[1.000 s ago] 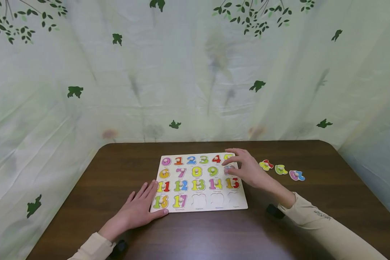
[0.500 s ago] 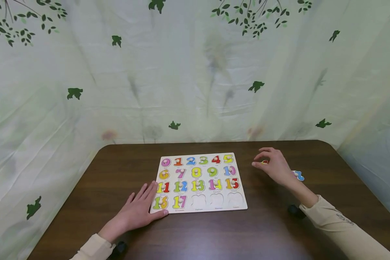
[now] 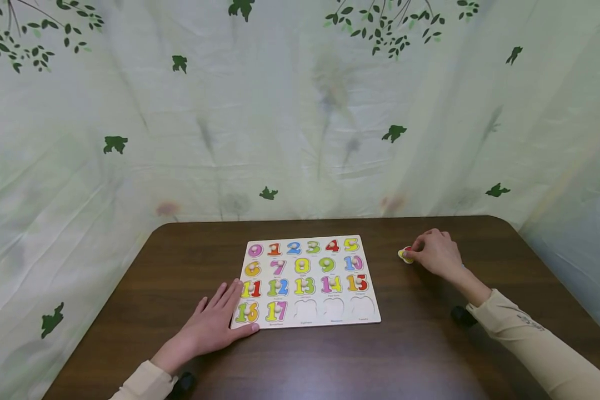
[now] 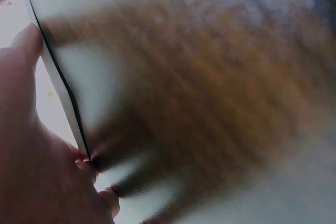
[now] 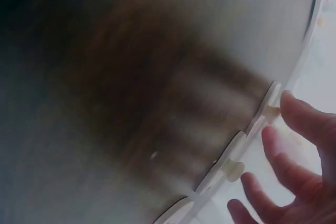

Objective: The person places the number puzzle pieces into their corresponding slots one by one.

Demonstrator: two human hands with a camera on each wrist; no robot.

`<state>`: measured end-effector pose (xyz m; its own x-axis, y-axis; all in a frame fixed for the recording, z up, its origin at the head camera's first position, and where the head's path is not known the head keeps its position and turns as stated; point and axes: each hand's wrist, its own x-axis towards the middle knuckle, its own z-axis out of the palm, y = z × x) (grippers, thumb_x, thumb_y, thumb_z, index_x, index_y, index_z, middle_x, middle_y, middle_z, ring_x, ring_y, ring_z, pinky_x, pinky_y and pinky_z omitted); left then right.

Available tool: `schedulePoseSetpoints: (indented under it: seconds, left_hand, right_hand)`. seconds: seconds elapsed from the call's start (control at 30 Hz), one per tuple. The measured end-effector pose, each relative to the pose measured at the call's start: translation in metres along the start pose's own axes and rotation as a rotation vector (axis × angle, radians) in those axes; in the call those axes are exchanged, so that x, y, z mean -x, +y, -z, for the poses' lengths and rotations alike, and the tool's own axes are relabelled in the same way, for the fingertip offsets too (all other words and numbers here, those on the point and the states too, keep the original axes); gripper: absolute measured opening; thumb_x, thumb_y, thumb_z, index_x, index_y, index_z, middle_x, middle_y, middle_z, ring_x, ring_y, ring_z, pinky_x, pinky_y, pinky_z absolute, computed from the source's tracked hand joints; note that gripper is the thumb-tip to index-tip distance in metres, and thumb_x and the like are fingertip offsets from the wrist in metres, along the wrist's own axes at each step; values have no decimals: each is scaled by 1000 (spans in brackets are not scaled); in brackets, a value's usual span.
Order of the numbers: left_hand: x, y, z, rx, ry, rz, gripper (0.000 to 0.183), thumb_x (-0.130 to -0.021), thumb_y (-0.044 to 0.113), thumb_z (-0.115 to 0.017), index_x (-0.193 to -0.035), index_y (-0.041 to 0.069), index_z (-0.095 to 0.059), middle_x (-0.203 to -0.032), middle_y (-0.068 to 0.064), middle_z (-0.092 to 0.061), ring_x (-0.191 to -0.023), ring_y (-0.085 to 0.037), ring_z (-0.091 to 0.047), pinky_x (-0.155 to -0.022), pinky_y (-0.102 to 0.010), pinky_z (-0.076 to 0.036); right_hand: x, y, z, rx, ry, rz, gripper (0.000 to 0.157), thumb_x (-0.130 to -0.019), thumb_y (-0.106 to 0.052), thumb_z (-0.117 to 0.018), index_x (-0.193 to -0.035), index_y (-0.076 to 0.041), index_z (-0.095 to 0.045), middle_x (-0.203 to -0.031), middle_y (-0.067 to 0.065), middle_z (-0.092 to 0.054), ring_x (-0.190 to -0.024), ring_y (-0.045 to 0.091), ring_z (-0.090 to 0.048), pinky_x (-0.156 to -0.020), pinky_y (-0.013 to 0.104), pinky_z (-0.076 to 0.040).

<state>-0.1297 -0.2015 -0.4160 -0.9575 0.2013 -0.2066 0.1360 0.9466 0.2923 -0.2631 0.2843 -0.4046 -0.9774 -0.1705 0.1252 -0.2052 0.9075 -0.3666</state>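
A white number puzzle board [image 3: 330, 303] lies on the table with colourful knobbed numbers 0 to 17 in it and several bare recesses at its lower right. My left hand [image 3: 212, 322] rests on its lower left corner, fingers straight along the left side, thumb on the near edge; the left wrist view shows the board's edge [image 4: 65, 95] beside that hand. Right of the board, my right hand [image 3: 437, 253] pinches a yellow-and-red number puzzle piece [image 3: 405, 256]. In the right wrist view its knob [image 5: 271, 112] sits between thumb and forefinger.
Two more knobbed pieces lie beside the held one, hidden under the right hand in the head view; one piece [image 5: 218, 171] shows in the right wrist view. The brown table [image 3: 305, 366] ends at a leaf-patterned curtain [image 3: 300, 139].
My right hand has left the board's upper right, moved right to the loose pieces, and taken hold of the yellow-and-red number piece. The left hand stays in place.
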Motion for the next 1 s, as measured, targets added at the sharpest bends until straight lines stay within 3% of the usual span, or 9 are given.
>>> schedulePoseSetpoints:
  seconds: [0.23,0.4,0.77,1.0]
  left_hand:
    - [0,-1,-1,2,5,-2,110,-80,77,-55,-157,6,-21,-162,-14,-20,-147,-39,-14,-108,-69,-13]
    - [-2,-3,-3,5,-2,-1,111,-80,78,-54,-157,6,-21,-162,-13,-19,-147,-38,-14,-108,-69,-13]
    - [0,-1,-3,14,0,-2,111,-79,78,-55,-157,6,-22,-162,-12,-19,-147,-37,-14,-109,-68,-13]
    - [0,-1,-2,12,0,0,111,-80,78,-55,-157,6,-21,-162,-12,-19,-147,-37,-14,-109,-68,-13]
  right_hand:
    - [-6,3,-3,-81,-35,72,8,-86,-16,-76,-89,-8,-77,-120,28,-58,-112,53,-44,-86,63,-38]
    - [-9,7,-4,-150,-52,113,11,-84,-12,-78,-94,-5,-77,-124,32,-57,-118,54,-45,-98,63,-33]
    - [-11,9,-6,-193,-46,167,7,-83,-12,-80,-86,-6,-77,-114,28,-63,-116,47,-51,-98,59,-38]
    - [-8,-6,-11,-284,-33,194,12,-86,-18,-78,-92,-8,-76,-126,27,-56,-119,45,-46,-99,59,-35]
